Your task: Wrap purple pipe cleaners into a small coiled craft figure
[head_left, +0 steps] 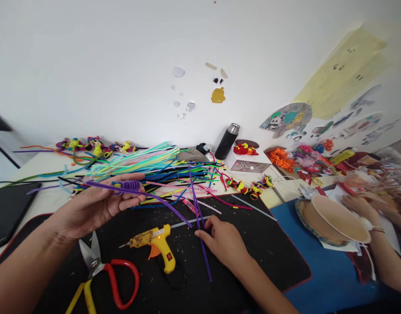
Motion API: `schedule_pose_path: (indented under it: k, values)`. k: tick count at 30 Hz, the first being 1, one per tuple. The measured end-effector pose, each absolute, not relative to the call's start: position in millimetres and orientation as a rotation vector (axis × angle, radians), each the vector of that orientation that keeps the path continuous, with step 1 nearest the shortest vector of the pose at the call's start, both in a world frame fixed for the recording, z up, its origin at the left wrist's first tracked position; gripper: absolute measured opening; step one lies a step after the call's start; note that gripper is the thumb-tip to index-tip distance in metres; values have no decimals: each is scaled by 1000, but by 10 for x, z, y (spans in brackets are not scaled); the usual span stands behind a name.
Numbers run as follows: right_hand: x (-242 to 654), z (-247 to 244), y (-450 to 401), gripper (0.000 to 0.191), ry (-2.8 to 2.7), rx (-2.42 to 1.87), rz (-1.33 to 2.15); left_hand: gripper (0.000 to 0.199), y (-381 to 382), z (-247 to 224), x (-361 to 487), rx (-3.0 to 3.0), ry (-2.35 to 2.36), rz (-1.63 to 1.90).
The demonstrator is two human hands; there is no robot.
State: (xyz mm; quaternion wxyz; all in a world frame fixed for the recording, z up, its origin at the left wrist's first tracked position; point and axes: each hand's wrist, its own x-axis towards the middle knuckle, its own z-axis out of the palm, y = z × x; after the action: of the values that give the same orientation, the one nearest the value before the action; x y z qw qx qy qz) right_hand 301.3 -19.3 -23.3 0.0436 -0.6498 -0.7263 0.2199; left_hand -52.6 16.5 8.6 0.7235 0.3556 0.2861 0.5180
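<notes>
The left hand was closed around 1 purple coil, held above the table near the left part of the black mat's back edge, with 1 long purple strand running past it toward the right. The right hand touched at least 2 crossed purple stems right of the mat's middle; whether it gripped them, I cannot tell. Between the hands lay 1 yellow glue gun, and beside the left forearm, toward the mat's front edge, 1 pair of red-handled scissors. Behind the left hand, a heap of coloured stems, too many to count, blocked the way to the table's back edge. Back there stood 1 black bottle beside 1 white box. At the table's left edge lay 1 dark tablet. To the right, another person's hands worked beside 1 beige bowl.
</notes>
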Motion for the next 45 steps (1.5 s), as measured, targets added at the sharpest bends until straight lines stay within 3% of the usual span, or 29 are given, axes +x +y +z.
schedule_pose_path:
  k: [13, 20, 26, 33, 38, 41, 45]
  values:
    - [2942, -193, -217, 34, -2426, -2050, 491, 57, 158, 78, -495, 778, 605, 1137]
    - [2866, -187, -212, 15, -2458, -1946, 577, 53, 161, 74, -476, 775, 580, 1120]
    - [2986, -93, -86, 14, -2279, -1785, 713, 49, 155, 92, -478, 761, 522, 1102]
    - [2830, 414, 444, 20, -2392, -1721, 311, 50, 146, 70, -478, 768, 454, 1061]
    - [2535, 501, 1003, 24, -2488, -1695, 54, 52, 136, 19, -388, 729, 432, 966]
    - [2454, 427, 1139, 28, -2415, -1632, 154, 53, 135, -27, -337, 708, 422, 983]
    - [2422, 264, 934, 25, -2212, -1390, 673, 46, 146, -83, -285, 649, 406, 959]
